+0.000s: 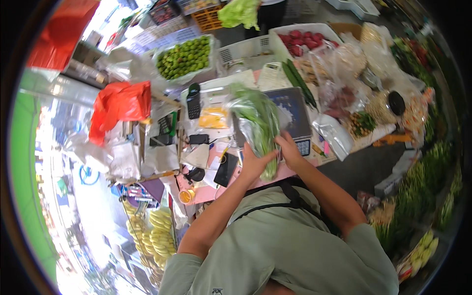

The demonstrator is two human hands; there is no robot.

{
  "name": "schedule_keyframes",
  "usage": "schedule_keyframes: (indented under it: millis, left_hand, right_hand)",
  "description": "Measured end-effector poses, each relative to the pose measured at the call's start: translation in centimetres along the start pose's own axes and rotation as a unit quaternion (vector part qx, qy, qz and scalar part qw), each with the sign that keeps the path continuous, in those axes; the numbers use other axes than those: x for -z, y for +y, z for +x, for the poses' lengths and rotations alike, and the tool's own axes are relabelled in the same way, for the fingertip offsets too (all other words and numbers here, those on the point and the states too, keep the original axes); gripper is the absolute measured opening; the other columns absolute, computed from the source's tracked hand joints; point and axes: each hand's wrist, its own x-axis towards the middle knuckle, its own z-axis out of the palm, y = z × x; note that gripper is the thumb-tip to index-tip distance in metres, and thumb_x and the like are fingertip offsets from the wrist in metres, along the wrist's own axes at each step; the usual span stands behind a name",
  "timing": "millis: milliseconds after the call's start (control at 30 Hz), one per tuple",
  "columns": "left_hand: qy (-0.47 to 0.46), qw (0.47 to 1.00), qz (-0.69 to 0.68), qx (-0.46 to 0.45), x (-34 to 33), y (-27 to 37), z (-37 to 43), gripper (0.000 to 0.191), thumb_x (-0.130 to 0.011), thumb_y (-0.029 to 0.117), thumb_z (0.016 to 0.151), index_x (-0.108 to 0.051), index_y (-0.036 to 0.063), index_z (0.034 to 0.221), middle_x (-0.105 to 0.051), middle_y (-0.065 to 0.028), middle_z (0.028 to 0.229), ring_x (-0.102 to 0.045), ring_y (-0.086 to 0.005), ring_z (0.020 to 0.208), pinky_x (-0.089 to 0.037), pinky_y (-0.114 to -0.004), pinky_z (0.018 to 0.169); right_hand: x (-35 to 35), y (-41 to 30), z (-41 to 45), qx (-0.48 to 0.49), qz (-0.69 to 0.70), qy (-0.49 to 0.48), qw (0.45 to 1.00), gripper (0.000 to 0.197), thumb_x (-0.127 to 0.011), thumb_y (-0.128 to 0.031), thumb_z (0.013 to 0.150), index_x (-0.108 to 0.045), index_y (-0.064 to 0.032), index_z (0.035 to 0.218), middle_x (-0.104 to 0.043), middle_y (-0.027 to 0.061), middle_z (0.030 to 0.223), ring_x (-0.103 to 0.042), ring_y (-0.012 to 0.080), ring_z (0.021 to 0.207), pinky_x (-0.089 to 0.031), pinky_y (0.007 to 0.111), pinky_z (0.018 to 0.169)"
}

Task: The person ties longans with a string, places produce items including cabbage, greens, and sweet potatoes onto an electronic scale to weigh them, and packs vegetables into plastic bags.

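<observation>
A bunch of long leafy greens in a clear plastic bag (258,121) lies over the left part of a weighing scale's metal plate (289,110). My left hand (255,162) grips the stem end from the left, its thumb across the stalks. My right hand (289,149) is at the right side of the same bundle, fingers against the bag; whether they close on it cannot be told. A small keypad (303,147) shows just right of my right hand. Left of my left hand lies a black smartphone (226,169). Two cucumbers (298,83) lie beyond the scale's right side.
Left are a cordless handset (193,101), a yellow packet (214,118), an open orange-rimmed jar (186,196) and red plastic bags (121,105). Crates of green fruit (184,57) and dark red produce (306,38) stand behind. Bagged goods and a black-lidded jar (385,104) crowd the right.
</observation>
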Motion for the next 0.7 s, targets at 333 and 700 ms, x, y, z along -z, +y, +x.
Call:
schedule_keyframes:
  millis: [333, 700]
  left_hand:
    - [0.113, 0.987, -0.078, 0.085, 9.9, -7.6, -8.0, 0.101, -0.085, 0.032, 0.077, -0.024, -0.0072, 0.147, -0.049, -0.0240, 0.140, -0.049, -0.0324, 0.129, -0.040, -0.042, 0.108]
    - [0.260, 0.929, 0.163, 0.205, 11.9, -10.8, -1.9, 0.119, -0.087, 0.050, 0.068, -0.024, -0.0124, 0.147, -0.046, -0.0338, 0.141, -0.046, -0.0462, 0.131, -0.038, -0.047, 0.110]
  right_hand:
    - [-3.0, -1.8, -1.7, 0.067, -0.198, -0.249, 0.946, 0.059, -0.069, -0.019, 0.095, -0.044, -0.0013, 0.146, -0.059, 0.0163, 0.131, -0.056, 0.0220, 0.123, -0.047, 0.037, 0.102]
    - [-0.6, -21.9, 10.2, 0.206, -0.037, 0.014, 0.978, 0.076, -0.059, -0.055, 0.097, -0.040, -0.0025, 0.148, -0.047, 0.0234, 0.145, -0.046, 0.0331, 0.135, -0.041, 0.045, 0.108]
